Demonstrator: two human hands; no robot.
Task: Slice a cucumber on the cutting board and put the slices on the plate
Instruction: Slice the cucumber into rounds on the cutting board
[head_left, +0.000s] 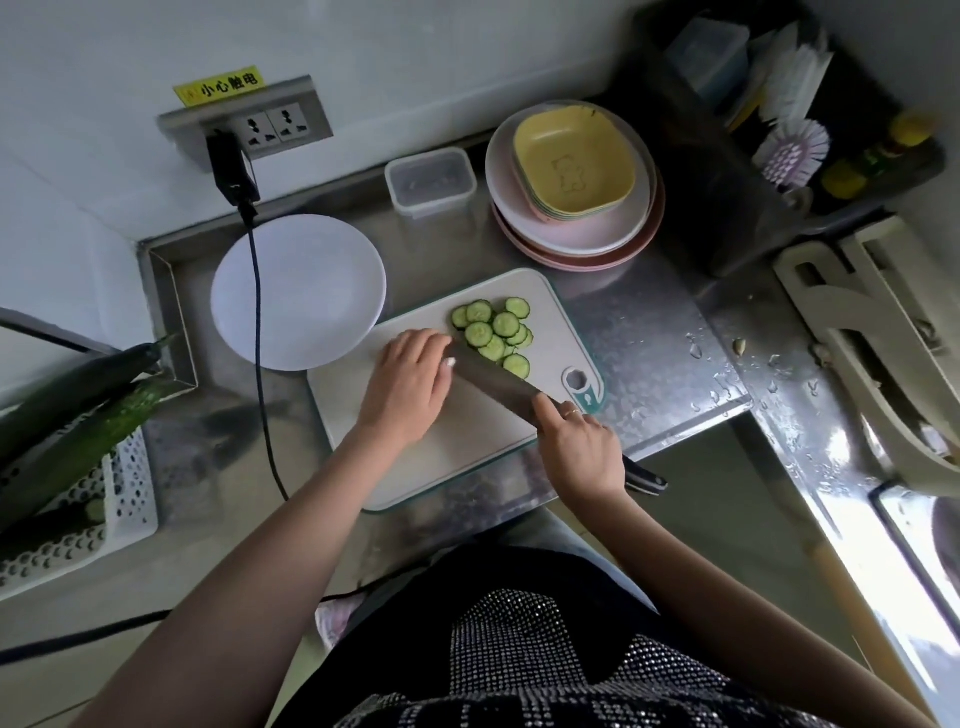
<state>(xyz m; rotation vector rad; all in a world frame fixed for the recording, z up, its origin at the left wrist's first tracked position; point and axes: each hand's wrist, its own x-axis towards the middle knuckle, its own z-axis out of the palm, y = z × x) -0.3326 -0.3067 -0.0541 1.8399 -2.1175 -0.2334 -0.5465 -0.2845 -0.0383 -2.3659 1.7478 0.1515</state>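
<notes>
Soft, dimmish daylight enters from the lower right, where a strip of the steel desk (852, 525) glares white. Water drops (727, 384) glint nearby. The wide lens bends walls and edges outward; corners look soft and slightly blurred.

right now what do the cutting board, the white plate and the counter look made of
Cutting board: probably plastic, matte off-white with a teal edge and moulded handle hole.
White plate: smooth, slightly glossy; melamine or ceramic, can't tell.
Counter: stainless steel, embossed and reflective, with water drops.

We reach both bare arms forward, our left hand (408, 382) lying palm-down, our right hand (582, 447) curled in a grip.
</notes>
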